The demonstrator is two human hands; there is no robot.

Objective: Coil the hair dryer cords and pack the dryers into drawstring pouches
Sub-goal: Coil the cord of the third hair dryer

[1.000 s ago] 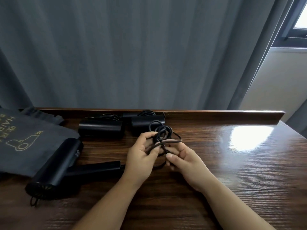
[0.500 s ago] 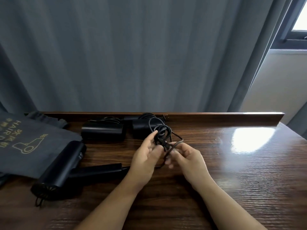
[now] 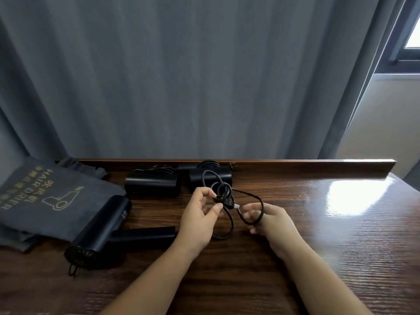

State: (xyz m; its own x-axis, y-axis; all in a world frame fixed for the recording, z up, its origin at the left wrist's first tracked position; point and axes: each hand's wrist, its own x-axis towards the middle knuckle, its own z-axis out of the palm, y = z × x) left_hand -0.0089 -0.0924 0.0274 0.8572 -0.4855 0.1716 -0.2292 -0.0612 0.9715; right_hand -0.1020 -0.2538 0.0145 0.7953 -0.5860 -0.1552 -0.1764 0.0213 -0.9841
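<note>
A black hair dryer (image 3: 100,228) lies on the wooden table at the left, its handle (image 3: 145,235) pointing right toward my left wrist. Its black cord (image 3: 223,193) is bunched into small loops above the table. My left hand (image 3: 200,214) pinches those loops between thumb and fingers. My right hand (image 3: 270,219) has a wider loop of the cord hooked round its fingers, just right of the plug (image 3: 231,204). A grey drawstring pouch (image 3: 45,201) printed "HAIR DRIER" lies at the far left, partly under the dryer.
Two more black dryers (image 3: 152,184) (image 3: 211,178) with coiled cords lie along the table's raised back rail (image 3: 295,164). A grey curtain hangs behind. The glossy table surface (image 3: 341,223) stretches to the right, with a window at the upper right.
My right hand has drawn away to the right, pulling a cord loop wider. The left hand keeps its pinch on the bunched loops. The camera has tilted slightly.
</note>
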